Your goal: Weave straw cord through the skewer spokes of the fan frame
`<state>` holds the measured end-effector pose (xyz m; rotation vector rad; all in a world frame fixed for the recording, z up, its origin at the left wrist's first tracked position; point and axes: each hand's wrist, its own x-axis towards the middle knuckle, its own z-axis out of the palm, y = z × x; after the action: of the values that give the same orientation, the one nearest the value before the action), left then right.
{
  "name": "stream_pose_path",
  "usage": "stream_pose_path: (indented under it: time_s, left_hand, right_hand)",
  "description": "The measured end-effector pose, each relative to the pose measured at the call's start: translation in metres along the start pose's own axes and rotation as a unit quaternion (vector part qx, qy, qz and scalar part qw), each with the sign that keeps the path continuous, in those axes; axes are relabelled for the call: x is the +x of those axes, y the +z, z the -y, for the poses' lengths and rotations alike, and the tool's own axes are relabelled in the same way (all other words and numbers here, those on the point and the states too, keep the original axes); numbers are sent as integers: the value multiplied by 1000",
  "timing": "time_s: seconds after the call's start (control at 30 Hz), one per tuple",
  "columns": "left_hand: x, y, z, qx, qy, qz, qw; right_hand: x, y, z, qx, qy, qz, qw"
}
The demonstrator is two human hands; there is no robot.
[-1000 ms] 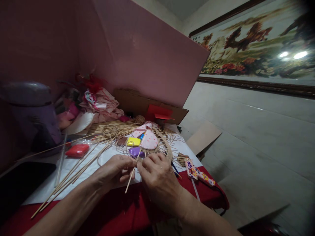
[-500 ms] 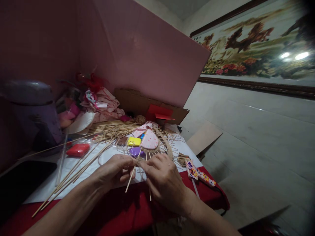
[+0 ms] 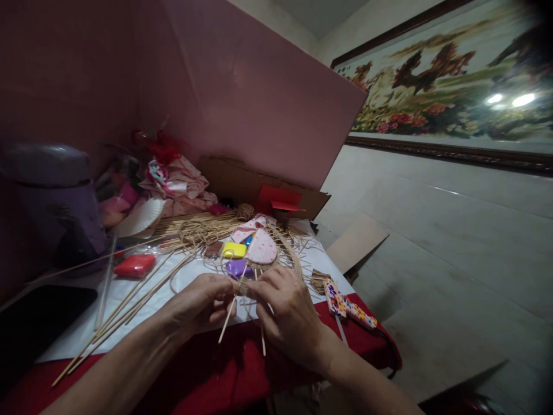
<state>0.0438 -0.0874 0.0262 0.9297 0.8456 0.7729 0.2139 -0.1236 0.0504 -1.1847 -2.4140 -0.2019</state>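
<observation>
In the head view, my left hand (image 3: 205,300) pinches a thin stick (image 3: 226,327) and a bit of twine weaving (image 3: 242,287) at its upper part. My right hand (image 3: 289,311) closes on the other side of the same weaving, its fingertips near those of the left. Another stick end (image 3: 263,340) hangs below the right hand. Beyond the hands, sticks fan out from a rounded pink dotted cloth piece (image 3: 262,248), with a curved twine band (image 3: 295,258) at the right. My fingers hide part of the weaving.
Purple (image 3: 237,267), yellow (image 3: 234,249) and red clay packets (image 3: 135,265) lie on the white sheet. Loose sticks (image 3: 125,316) and a dark phone-like slab (image 3: 47,320) are at left. A flower-patterned glue gun (image 3: 349,308) rests at the right table edge. Cardboard (image 3: 228,170) stands behind.
The view has shifted slightly. My right fingers have lifted a little off the weaving, so more of it shows between the hands. Both hands stay in nearly the same place.
</observation>
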Motion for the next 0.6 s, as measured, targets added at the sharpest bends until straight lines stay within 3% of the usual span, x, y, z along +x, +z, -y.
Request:
stream_pose_path:
  time_s: [0.2, 0.6]
  left_hand:
    - [1, 0, 0, 2, 0, -4, 1000]
    - [-1, 2, -3, -62, -22, 0, 998]
  right_hand:
    - [5, 4, 1, -7, 9, 22, 1000]
    - [7, 8, -1, 27, 16, 8, 999]
